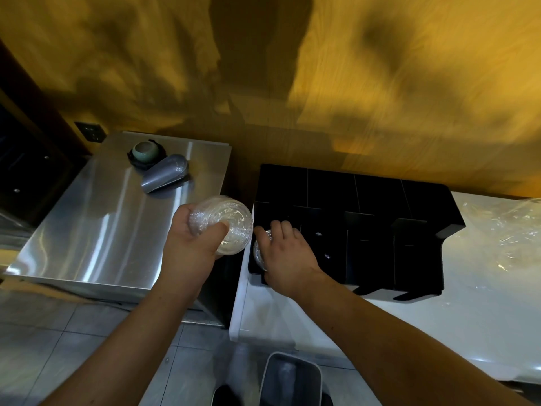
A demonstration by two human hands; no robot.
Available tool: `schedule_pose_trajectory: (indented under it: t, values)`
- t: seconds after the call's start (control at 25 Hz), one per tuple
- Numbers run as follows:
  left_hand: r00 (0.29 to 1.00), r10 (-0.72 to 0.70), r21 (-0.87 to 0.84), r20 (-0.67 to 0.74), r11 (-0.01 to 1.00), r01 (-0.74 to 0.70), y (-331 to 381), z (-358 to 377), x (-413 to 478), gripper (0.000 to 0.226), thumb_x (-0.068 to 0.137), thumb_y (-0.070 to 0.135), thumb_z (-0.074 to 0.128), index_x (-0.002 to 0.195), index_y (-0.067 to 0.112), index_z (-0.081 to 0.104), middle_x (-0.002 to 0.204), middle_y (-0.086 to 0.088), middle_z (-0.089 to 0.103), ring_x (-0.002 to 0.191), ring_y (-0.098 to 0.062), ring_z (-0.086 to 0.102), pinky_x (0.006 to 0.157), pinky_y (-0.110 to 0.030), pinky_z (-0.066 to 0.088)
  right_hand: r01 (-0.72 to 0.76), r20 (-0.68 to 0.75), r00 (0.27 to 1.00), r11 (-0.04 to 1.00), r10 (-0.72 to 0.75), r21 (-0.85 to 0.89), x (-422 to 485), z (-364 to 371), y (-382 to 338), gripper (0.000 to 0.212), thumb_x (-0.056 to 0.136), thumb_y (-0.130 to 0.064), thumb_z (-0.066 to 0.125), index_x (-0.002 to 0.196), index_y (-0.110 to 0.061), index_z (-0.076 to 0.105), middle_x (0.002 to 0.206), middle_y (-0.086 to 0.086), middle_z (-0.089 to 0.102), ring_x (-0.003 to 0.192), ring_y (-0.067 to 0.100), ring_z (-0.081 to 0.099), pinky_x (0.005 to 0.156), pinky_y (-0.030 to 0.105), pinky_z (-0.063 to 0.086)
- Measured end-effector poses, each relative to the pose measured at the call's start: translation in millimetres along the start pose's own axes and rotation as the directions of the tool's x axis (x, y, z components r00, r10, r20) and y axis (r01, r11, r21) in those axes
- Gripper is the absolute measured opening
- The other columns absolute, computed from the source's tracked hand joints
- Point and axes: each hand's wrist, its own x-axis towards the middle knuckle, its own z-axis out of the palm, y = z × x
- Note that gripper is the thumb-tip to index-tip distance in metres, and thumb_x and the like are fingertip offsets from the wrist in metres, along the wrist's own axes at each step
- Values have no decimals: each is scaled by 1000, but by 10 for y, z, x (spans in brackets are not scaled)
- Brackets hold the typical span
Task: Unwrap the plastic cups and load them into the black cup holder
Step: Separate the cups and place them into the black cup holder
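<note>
Left hand (193, 244) fingers clamp a stack of clear plastic cups (224, 224); right hand (285, 256) fingers grip cups (259, 253) in the black cup holder (380, 200)'s leftmost slot; no readable writing.

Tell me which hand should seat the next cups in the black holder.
Probably the right hand: it is already at the black cup holder, on cups in its leftmost slot. The left hand holds a stack beside it.

This looks like the service area of a café or drinks shop. At 2 o'clock a black cup holder (351, 224) with several divided slots sits on a white surface (380, 326), the kind used to dispense takeaway cups. At 10 o'clock a stainless steel unit (96, 230) carries a grey scoop (165, 173) and a small ceramic cup (144, 150). A wood-panelled wall (380, 83) runs behind at 12 o'clock, a tiled floor (58, 332) and a bin (289, 379) lie at 6 o'clock.
</note>
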Motion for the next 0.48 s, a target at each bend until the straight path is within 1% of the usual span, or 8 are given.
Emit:
schedule_pose_trajectory:
  t: [0.12,0.2,0.24,0.28,0.32,0.36,0.44,0.48]
  values:
    - [1000,-1,-22,2,1000,2,-11,1,3,44,67,39,82,107,46,66,106,11,76,98,-18,77,70,-44,66,-17,26,1000,1000,17,-12,-26,81,-6,102,87,-42,69,161,-7,8,156,24,30,139,40,30,118,48,28]
    - [1000,-5,-27,2,1000,5,-19,11,3,41,68,38,82,105,47,66,104,12,76,96,-15,77,68,-41,66,-13,49,999,1000,13,-3,-53,123,-6,104,91,-46,66,162,-6,2,164,23,20,149,41,20,123,50,19]
    - [1000,-6,-27,5,1000,6,-27,17,3,40,68,38,82,104,47,66,103,12,77,95,-15,78,67,-41,66,-5,49,999,1000,4,12,-65,128,0,102,91,-47,67,161,-7,6,164,23,21,150,42,20,123,51,18]
    - [1000,-8,-23,7,1000,8,-39,23,2,39,69,37,82,103,47,66,102,11,77,94,-17,78,67,-42,66,10,38,999,1000,-11,22,-82,122,11,96,89,-47,69,159,-7,18,160,24,29,148,43,25,122,51,22]
    - [1000,-9,-20,9,1000,9,-50,29,-1,38,69,37,82,102,47,66,101,9,77,94,-18,78,68,-43,66,29,13,999,999,-30,28,-102,114,24,87,85,-46,73,152,-8,32,151,23,40,142,43,33,119,52,28]
    - [1000,-11,-21,12,1000,12,-57,31,-8,37,69,37,83,101,46,66,100,8,77,93,-19,78,68,-43,66,50,-17,999,998,-49,33,-122,108,38,76,82,-45,76,141,-8,45,137,21,50,133,43,42,114,52,36]
    - [1000,-20,-36,22,999,21,-64,42,-24,40,68,37,83,103,44,66,100,6,77,92,-19,78,66,-41,65,75,-40,997,996,-73,38,-151,90,66,57,82,-45,76,123,-9,57,115,16,58,115,38,52,104,49,42]
    - [999,-25,-39,30,999,27,-66,50,-32,42,67,38,83,105,42,66,100,6,77,92,-18,78,65,-38,65,84,-29,996,996,-83,37,-161,85,79,52,85,-46,72,119,-9,60,112,15,61,111,37,53,104,48,41]
